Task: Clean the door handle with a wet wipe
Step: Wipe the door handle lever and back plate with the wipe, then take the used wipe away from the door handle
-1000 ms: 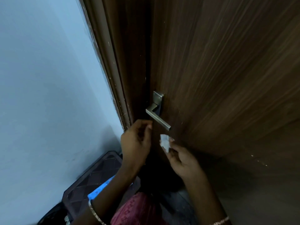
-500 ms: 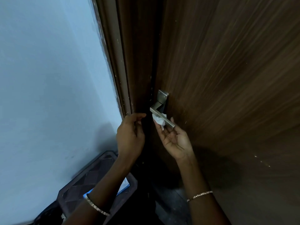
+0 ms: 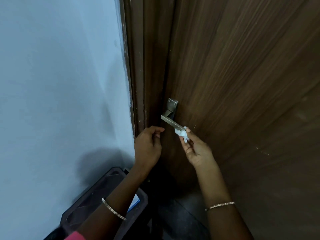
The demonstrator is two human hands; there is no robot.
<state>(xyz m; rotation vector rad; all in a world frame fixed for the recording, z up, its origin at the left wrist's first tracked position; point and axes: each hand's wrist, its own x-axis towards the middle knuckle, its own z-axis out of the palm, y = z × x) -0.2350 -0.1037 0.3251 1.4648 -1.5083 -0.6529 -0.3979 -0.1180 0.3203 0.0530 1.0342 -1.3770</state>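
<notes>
head view: right hand (image 3: 195, 149) pinches wipe (image 3: 181, 133) against handle (image 3: 172, 122) tip

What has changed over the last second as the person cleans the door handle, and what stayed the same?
The right hand lifted the wet wipe from below the door handle up against its lever, then slid it outward to the lever's free end. Its fingers pinch the wipe throughout. The left hand stayed by the door edge, holding nothing.
</notes>
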